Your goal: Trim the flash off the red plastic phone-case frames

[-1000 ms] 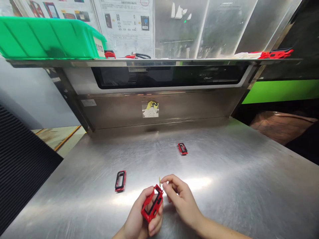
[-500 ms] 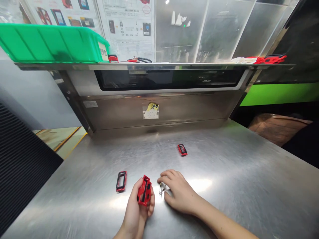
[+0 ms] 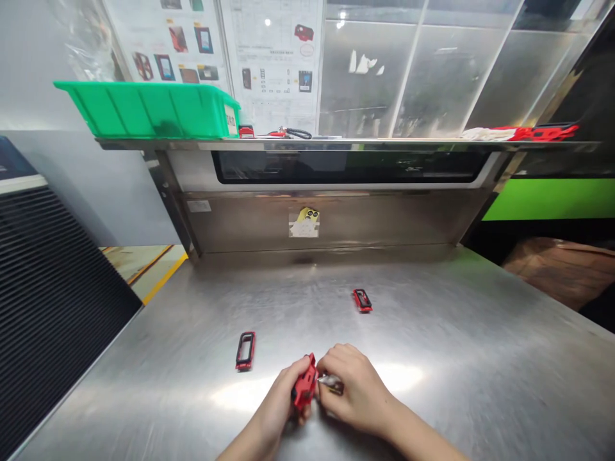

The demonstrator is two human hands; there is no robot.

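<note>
My left hand is closed around a red plastic case with black parts, tilted on its side just above the table. Fingers of my right hand are curled round a small silver hand tool. Its pointed tip faces the case's right side; whether it touches cannot be made out. Most of the tool is hidden in the fingers. To the left lies a red-and-black rectangular frame with an open middle. A similar red-and-black frame lies farther back, right of centre.
The metal table ends at a back panel. A shelf above it bears a green bin at left and red parts at right. A black ribbed surface stands at the left, a brown bag at the right.
My right hand has picked the silver tool up off the table and brought it to the red case. My left hand has turned the case onto its side. The camera view has shifted.
</note>
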